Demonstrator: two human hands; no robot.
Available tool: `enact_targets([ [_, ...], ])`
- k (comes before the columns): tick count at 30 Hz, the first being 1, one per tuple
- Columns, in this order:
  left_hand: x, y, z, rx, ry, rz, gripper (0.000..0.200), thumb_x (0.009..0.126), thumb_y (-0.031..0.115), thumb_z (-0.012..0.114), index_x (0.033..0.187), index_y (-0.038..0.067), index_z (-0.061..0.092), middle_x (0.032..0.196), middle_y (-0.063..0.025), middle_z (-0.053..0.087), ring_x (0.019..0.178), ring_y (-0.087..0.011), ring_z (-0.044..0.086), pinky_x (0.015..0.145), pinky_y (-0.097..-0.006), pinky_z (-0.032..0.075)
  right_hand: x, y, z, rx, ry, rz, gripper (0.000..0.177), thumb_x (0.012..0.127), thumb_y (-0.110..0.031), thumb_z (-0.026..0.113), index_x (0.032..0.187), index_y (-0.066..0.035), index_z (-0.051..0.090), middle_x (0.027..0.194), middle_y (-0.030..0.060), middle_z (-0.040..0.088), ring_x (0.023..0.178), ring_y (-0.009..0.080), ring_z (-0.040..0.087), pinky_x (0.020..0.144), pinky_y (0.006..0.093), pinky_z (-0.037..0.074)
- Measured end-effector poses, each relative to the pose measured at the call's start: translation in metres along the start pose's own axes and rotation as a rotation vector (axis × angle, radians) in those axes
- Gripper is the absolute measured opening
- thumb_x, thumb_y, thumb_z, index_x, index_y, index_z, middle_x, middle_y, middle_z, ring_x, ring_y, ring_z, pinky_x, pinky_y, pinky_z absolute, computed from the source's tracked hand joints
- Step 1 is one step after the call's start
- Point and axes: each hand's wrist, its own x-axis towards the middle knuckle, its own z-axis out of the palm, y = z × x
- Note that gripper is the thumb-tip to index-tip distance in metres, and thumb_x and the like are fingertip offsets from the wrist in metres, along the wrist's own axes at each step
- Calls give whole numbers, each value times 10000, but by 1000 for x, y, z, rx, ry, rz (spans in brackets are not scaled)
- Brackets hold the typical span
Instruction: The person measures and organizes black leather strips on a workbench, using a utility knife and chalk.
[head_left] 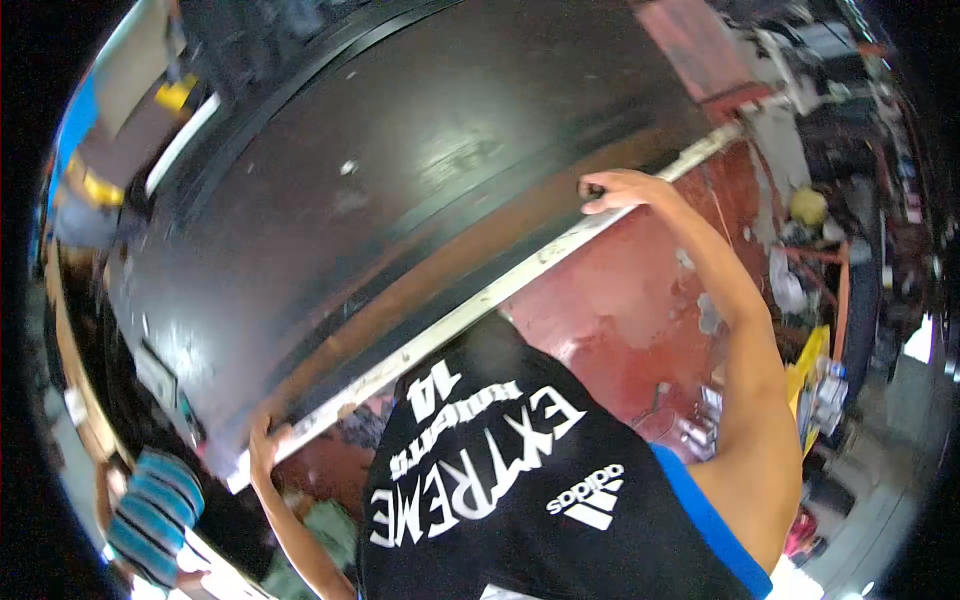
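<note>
A broad, dark, glossy panel [400, 150] fills the view in front of me, with a long pale strip [490, 295] along its near edge. My right hand [625, 190] rests on this edge toward the right. Its fingers curl around a small dark thing that I cannot make out. Far to the left, my left hand [265, 445] grips the near edge by the end of the pale strip, its fingers partly over the dark surface. The black printed shirt [490, 450] on my body leans close to the strip's middle.
Reddish worn floor [620, 310] shows below the edge. Another person in a striped blue shirt [155, 515] is at the lower left. Clutter lines the right side, with a yellow object [808, 360] and a red frame [840, 300]. Small white specks lie on the panel.
</note>
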Motion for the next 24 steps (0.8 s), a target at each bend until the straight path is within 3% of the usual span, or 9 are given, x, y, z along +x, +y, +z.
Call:
enact_targets([
  [1, -1, -11, 9, -97, 119, 117, 527, 736, 104, 719, 1246, 12, 620, 1085, -105, 648, 1074, -247, 583, 980, -372, 434, -2, -3, 2, -11, 0, 18, 565, 788, -477, 771, 1169, -102, 589, 1147, 165, 652, 1105, 334, 601, 916, 454, 462],
  [2, 11, -40, 20, -164, 195, 229, 369, 808, 218, 736, 1097, 22, 613, 878, -40, 575, 760, -162, 531, 690, -314, 454, -4, -5, 2, -24, -5, 28, 578, 770, -468, 790, 1163, -100, 580, 1126, 174, 654, 1090, 339, 606, 905, 462, 462],
  [3, 0, -19, 5, -57, 35, 103, 460, 769, 136, 727, 1186, -12, 597, 1082, -148, 642, 1050, -285, 586, 932, -404, 444, -8, -9, 1, -9, 19, 46, 578, 770, -468, 790, 1163, -100, 580, 1126, 174, 654, 1090, 339, 606, 905, 462, 462],
  [5, -7, -7, 4, 31, 47, 241, 493, 793, 245, 773, 1171, -17, 593, 1090, -199, 642, 1051, -349, 590, 927, -420, 448, -19, -16, -2, -179, 21, -63, 614, 706, -421, 848, 1141, -100, 557, 1053, 181, 653, 1032, 362, 614, 866, 480, 459],
  [8, -34, 33, 9, 306, 276, 442, 610, 690, 188, 855, 1209, 28, 579, 1114, -207, 652, 1051, -433, 599, 942, -481, 448, 2, 18, 15, -217, 104, -111, 579, 684, -308, 862, 1118, -100, 540, 950, 171, 635, 988, 392, 607, 826, 495, 454],
  [9, -33, 34, 10, 307, 240, 325, 584, 677, 157, 852, 1181, 38, 581, 1101, -202, 652, 1041, -440, 595, 921, -494, 450, 0, 20, 16, -210, 114, -110, 579, 684, -308, 862, 1118, -100, 540, 950, 171, 635, 988, 392, 607, 826, 495, 454],
  [11, -16, 3, 22, 273, 246, 205, 470, 683, 80, 820, 1087, 49, 582, 1047, -192, 650, 1017, -429, 586, 851, -494, 459, -3, 22, 19, -199, 136, -95, 494, 699, -70, 753, 1138, -102, 529, 1013, 158, 633, 999, 434, 604, 785, 507, 475],
  [18, -10, 50, 46, 354, 410, 477, 528, 646, 4, 781, 1151, 16, 628, 1104, -218, 602, 1095, -441, 546, 913, -506, 457, -10, 55, 21, -309, 404, -198, 434, 697, -62, 770, 1085, -92, 578, 1124, 105, 535, 1047, 355, 581, 824, 478, 481],
  [24, 2, 22, 56, 442, 449, 424, 528, 651, -15, 765, 1159, 31, 629, 1165, -212, 605, 1088, -437, 569, 940, -504, 473, -11, 58, 16, -455, 392, -72, 462, 683, -43, 747, 1115, -102, 594, 1159, 84, 549, 1114, 324, 576, 854, 473, 501],
])
